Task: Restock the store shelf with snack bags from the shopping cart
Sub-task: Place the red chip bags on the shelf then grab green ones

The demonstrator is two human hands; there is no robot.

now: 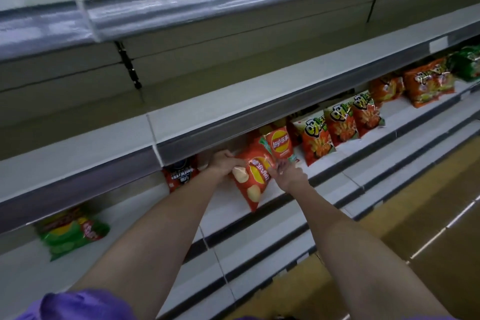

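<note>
Your left hand (pixel 225 163) and right hand (pixel 287 175) grip an orange chip bag (pixel 253 181) between their fingers; beyond your fingertips another orange bag (pixel 280 143) stands, seemingly touching it.

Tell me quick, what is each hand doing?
Left hand: grips the top edge of the red chip bag.
Right hand: pinches the same chip bag on its other side.

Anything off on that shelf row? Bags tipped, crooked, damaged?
Yes. The green chip bag at far left lies flat on the shelf, apart from the rest. The red chip bag in both hands' grip is tilted, not yet stood up. No visible tears or spills.
</note>
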